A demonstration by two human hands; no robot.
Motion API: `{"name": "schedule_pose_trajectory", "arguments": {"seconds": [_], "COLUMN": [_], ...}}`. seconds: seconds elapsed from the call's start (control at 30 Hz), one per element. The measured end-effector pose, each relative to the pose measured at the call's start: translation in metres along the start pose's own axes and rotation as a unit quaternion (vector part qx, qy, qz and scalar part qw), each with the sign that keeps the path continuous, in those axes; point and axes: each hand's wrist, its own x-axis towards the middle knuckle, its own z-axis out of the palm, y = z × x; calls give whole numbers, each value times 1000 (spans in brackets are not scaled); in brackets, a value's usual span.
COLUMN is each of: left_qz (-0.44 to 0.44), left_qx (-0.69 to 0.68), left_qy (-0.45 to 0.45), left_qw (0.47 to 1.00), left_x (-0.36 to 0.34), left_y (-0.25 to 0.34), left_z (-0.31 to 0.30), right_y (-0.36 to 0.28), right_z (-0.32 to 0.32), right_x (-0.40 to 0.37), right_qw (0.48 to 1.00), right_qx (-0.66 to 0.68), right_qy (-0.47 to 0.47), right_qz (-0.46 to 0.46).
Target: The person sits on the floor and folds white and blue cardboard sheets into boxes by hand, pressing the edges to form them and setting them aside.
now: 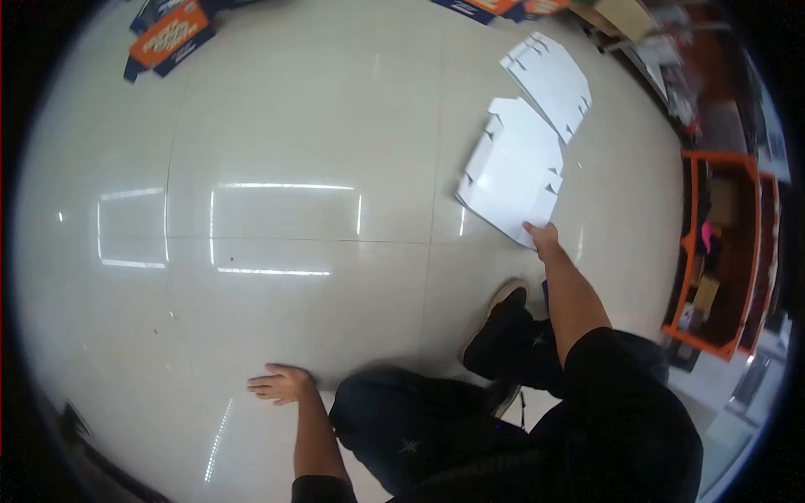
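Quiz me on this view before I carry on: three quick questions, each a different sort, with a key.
1. Multiple choice: what does the right hand grip?
A) an orange-and-blue box
B) a corner of a flat white sheet
C) the shoe

2. True or false: the left hand is closed around a tool.

3. Fill in the blank: the main colour of the frame of the open rack at the right of the picture is ____.

Key: 1. B; 2. False; 3. orange
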Motion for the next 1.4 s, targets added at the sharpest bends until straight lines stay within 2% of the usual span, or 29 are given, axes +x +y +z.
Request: {"name": "schedule_pose_trajectory", "arguments": {"seconds": [0.03,0.1,0.17,0.27,0.4,0.43,0.47,0.5,0.53,0.57,0.63,0.67,0.7,0.73,0.77,0.8,0.83,0.87,0.9,0.93,0.97,1.03,1.1,1.17,1.27,1.4], "left_qz": [-11,-27,-52,-54,-61,-59,-49,20,77,125,213,363,499,607,704,837,909,937,950,935,940,947,946,974,978,972], "left_qx": [17,6,4,-9,-71,-86,-115,-199,-268,-344,-503,-532,-538,-452,-459,-309,-188,-133,-84,-87,-75,-47,-78,-52,-66,-81], "left_qy": [-11,-9,-18,-7,-9,-21,-15,-154,-296,-430,-479,-393,-296,-133,-209,-158,-205,-203,-203,-240,-228,-123,-93,-12,-18,-42], "left_qw": [1000,1000,998,998,996,994,992,968,913,825,688,657,611,640,500,423,310,252,221,246,241,292,301,218,200,216], "left_x": [2,2,3,2,-3,1,3,8,5,-13,-56,-90,-128,-216,-261,-304,-341,-365,-375,-381,-383,-398,-415,-429,-430,-420], "left_y": [11,23,14,7,7,-5,10,-12,-44,-65,-85,-102,-116,-171,-203,-244,-270,-295,-309,-310,-297,-292,-291,-288,-281,-267], "left_z": [-4,0,2,4,8,1,-23,-35,-35,-37,-73,-111,-176,-247,-259,-288,-295,-284,-263,-260,-266,-267,-277,-284,-272,-267], "right_y": [7,-11,-20,-31,-43,-42,-12,9,24,49,96,115,107,128,147,161,176,190,204,202,196,200,197,198,193,206], "right_z": [-5,2,5,8,-18,-47,-22,-52,-87,-117,-168,-195,-217,-240,-257,-271,-281,-286,-287,-285,-282,-270,-270,-273,-265,-264], "right_x": [2,-13,-33,-73,-142,-193,-152,-197,-258,-300,-333,-349,-363,-373,-381,-385,-389,-393,-396,-392,-387,-380,-383,-382,-369,-359], "right_qw": [1000,972,962,930,894,888,872,878,888,863,854,848,834,810,802,781,759,751,737,737,740,726,732,727,737,756], "right_qx": [20,218,263,359,437,441,418,407,386,405,385,390,427,467,477,497,520,526,543,545,544,569,563,562,543,530], "right_qy": [14,-44,-59,-73,-30,-32,44,45,40,28,17,20,-43,-103,-102,-125,-147,-164,-159,-164,-170,-171,-173,-191,-211,-187], "right_qz": [0,77,51,-14,-94,-128,-252,-249,-245,-299,-348,-357,-347,-340,-346,-355,-364,-365,-369,-364,-356,-346,-343,-346,-345,-336]}}
